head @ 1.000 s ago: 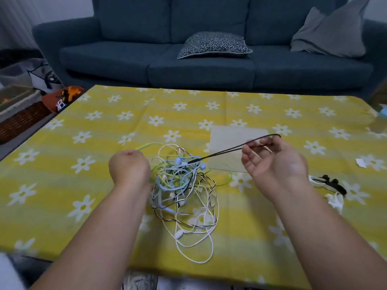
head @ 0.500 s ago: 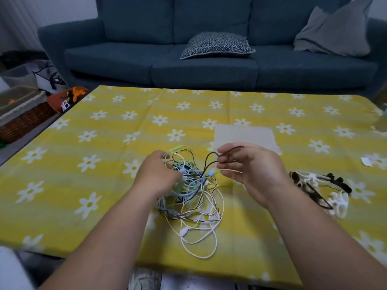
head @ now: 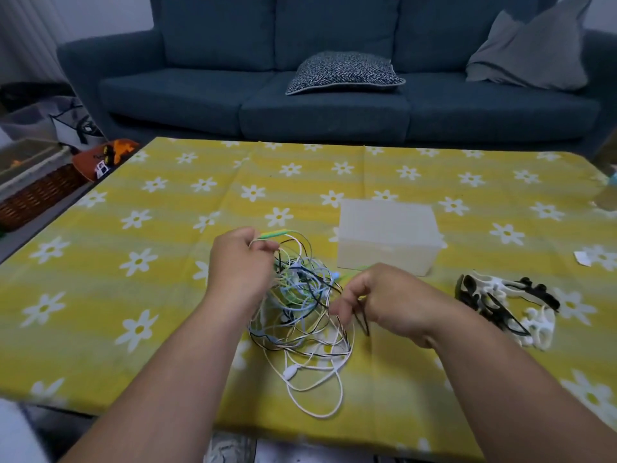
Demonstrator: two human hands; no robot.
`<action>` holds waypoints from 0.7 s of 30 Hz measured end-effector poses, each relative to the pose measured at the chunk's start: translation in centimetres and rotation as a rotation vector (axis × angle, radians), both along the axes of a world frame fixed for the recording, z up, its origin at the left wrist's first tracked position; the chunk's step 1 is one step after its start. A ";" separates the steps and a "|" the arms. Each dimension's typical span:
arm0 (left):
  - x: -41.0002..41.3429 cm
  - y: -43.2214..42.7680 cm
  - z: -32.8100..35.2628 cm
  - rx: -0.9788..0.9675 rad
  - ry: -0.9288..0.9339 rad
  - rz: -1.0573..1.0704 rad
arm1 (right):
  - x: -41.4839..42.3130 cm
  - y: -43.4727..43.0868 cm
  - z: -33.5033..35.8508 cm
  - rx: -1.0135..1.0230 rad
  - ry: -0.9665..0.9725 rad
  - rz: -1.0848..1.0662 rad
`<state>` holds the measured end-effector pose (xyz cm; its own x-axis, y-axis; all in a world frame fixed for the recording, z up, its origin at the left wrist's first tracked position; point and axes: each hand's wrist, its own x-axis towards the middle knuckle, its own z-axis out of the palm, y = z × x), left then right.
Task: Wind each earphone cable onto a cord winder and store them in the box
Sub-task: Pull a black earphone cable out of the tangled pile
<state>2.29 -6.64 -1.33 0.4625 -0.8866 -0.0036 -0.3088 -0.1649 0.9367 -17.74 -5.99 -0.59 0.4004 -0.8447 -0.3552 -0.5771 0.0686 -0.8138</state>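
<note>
Lying mid-frame on the yellow daisy-print bench, a loose tangle of white, pale blue, green and black earphone cables sits between both hands. The left hand has its grip closed on strands at the tangle's upper edge. The right hand pinches a thin black cable. A translucent white plastic box stands just behind, with black and white plastic cord winders at right.
</note>
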 end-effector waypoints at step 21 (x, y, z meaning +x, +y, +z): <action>-4.9 3.2 1.0 0.073 -0.552 -0.943 | 2.1 -0.6 -0.5 0.277 -0.458 -0.689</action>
